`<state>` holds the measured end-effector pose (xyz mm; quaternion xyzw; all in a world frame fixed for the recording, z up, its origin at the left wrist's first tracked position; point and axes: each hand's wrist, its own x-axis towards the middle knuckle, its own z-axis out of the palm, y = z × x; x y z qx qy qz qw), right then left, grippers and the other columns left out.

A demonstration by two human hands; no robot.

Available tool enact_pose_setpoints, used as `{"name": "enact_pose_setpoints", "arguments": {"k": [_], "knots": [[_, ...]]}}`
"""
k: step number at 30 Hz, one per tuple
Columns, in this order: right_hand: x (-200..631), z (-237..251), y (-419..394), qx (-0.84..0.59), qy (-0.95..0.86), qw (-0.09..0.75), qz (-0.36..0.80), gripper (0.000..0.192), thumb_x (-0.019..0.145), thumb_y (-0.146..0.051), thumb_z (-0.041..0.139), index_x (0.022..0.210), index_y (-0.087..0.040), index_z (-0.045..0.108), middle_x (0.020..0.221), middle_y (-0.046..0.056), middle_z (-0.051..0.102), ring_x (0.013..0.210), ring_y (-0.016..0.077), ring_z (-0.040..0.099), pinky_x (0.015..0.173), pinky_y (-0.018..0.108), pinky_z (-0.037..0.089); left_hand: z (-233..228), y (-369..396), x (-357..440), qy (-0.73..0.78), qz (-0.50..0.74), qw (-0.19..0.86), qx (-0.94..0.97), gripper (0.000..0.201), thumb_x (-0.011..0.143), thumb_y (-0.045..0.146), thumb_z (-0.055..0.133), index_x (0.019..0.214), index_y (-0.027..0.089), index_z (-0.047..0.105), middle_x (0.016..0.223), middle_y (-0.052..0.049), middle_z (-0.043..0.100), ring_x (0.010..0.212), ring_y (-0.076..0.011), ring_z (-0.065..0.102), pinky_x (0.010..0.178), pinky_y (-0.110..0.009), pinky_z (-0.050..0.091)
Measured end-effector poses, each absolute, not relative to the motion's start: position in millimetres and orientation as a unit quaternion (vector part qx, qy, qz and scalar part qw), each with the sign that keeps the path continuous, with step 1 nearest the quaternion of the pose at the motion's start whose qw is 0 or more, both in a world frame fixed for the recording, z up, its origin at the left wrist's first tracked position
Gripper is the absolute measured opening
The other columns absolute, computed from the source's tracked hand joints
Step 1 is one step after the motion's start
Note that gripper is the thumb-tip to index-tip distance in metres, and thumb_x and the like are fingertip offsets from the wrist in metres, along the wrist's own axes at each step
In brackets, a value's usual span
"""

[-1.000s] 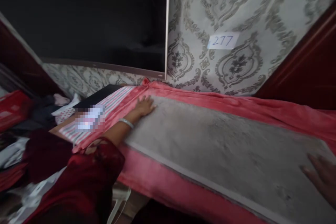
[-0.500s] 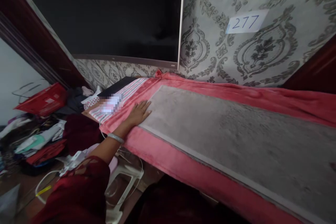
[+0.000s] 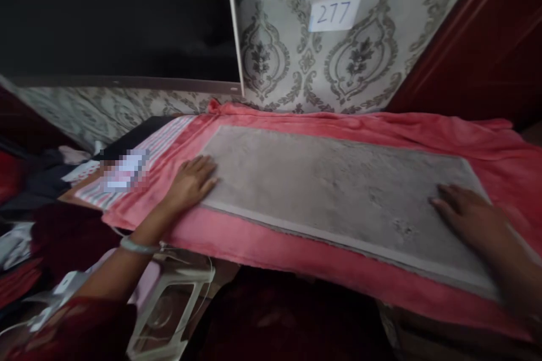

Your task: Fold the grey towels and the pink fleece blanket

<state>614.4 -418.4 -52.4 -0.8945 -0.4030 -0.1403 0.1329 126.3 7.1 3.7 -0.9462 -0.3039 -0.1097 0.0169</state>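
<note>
A long grey fabric piece [image 3: 313, 186] with a pale border lies flat and folded on a pink-red plush blanket [image 3: 245, 240]. My left hand [image 3: 191, 181] rests palm down at its left end, fingers stretched over the edge; a pale bangle circles the wrist. Near the opposite end, my right hand [image 3: 474, 217] lies on the grey fabric, fingers extended and slightly blurred. Neither hand grips anything.
Left of the blanket lie a striped cloth [image 3: 163, 138] and a blurred-out item [image 3: 126, 171]. A white plastic stool [image 3: 169, 304] stands below the front edge. Behind are a large dark screen [image 3: 118, 17] and a wall paper marked 277 [image 3: 334, 12].
The view has swung to the right, bringing my right hand and the right end of the grey fabric into sight. My left hand stays on the left end.
</note>
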Motion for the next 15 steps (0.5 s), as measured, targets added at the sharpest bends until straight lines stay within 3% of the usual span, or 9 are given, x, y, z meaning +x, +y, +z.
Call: {"name": "enact_pose_setpoints", "arguments": {"k": [3, 7, 10, 15], "knots": [[547.9, -32.9, -403.6, -0.848, -0.469, 0.234, -0.080, 0.068, 0.097, -0.067, 0.032, 0.128, -0.017, 0.066, 0.138, 0.018, 0.060, 0.128, 0.0305, 0.055, 0.110, 0.048, 0.043, -1.5, -32.2, 139.7, -0.137, -0.128, -0.045, -0.981, 0.052, 0.098, 0.052, 0.046, 0.138, 0.021, 0.058, 0.149, -0.012, 0.054, 0.137, -0.0288, 0.049, 0.113, -0.050, 0.041], [459.3, -26.8, -378.8, -0.737, -0.608, 0.294, -0.025, 0.036, 0.100, -0.047, 0.048, 0.124, -0.029, 0.068, 0.127, 0.010, 0.067, 0.117, 0.0283, 0.062, 0.100, 0.051, 0.051, -18.7, -77.7, 166.7, -0.015, -0.171, -0.061, -0.983, 0.044, 0.096, 0.046, 0.056, 0.135, 0.025, 0.059, 0.141, -0.011, 0.060, 0.130, -0.0274, 0.055, 0.108, -0.050, 0.047], [430.2, -33.7, -367.2, -0.702, -0.639, 0.311, -0.043, 0.031, 0.100, -0.034, 0.053, 0.125, -0.026, 0.068, 0.122, 0.011, 0.068, 0.111, 0.0265, 0.063, 0.094, 0.048, 0.053, -27.6, -97.9, 189.2, 0.022, -0.202, -0.049, -0.978, 0.037, 0.097, 0.038, 0.055, 0.130, 0.024, 0.063, 0.135, -0.011, 0.064, 0.126, -0.0268, 0.058, 0.105, -0.048, 0.049], [430.5, -40.6, -370.6, -0.702, -0.636, 0.317, -0.058, 0.033, 0.099, -0.029, 0.056, 0.130, -0.025, 0.064, 0.124, 0.011, 0.066, 0.111, 0.0262, 0.062, 0.094, 0.048, 0.054, -27.7, -116.0, 217.0, 0.066, -0.226, -0.026, -0.972, 0.030, 0.099, 0.032, 0.052, 0.123, 0.023, 0.067, 0.125, -0.010, 0.069, 0.115, -0.0255, 0.063, 0.096, -0.045, 0.054]]}}
